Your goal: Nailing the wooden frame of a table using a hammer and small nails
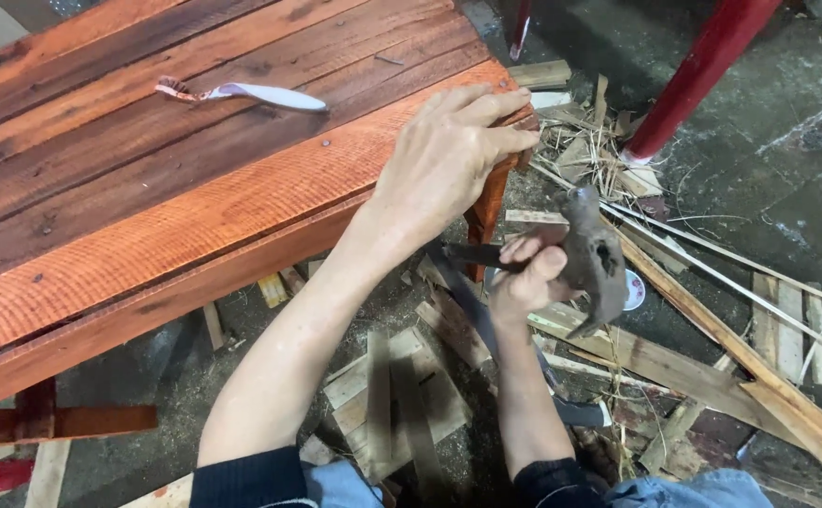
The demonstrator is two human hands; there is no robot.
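**Hands at the corner of a red plank table**

Across the upper left of the view runs a reddish-orange rough-sawn plank tabletop (pixel 194 179), its near corner jutting toward the floor. On that corner rests the left hand (pixel 444 165), fingers together and curled over the edge, apparently bracing the frame so it stays firm. Below and to the right lies a grey concrete floor (pixel 768 122) strewn with pale wood offcuts and splinters (pixel 674 362), probably waste from trimming. A red-painted slanted leg (pixel 702 66) of some other piece stands at the upper right. Just beside the table corner, the right hand (pixel 524 277) is closed tight on the dark handle of a worn grey-brown claw hammer (pixel 591 259), gripping high near the head, which seems to favour short, controlled blows; the head hangs level with the table's corner post. Farther back on the planks lies a small white-handled brush with a frayed tip (pixel 251 92), well apart from both hands.
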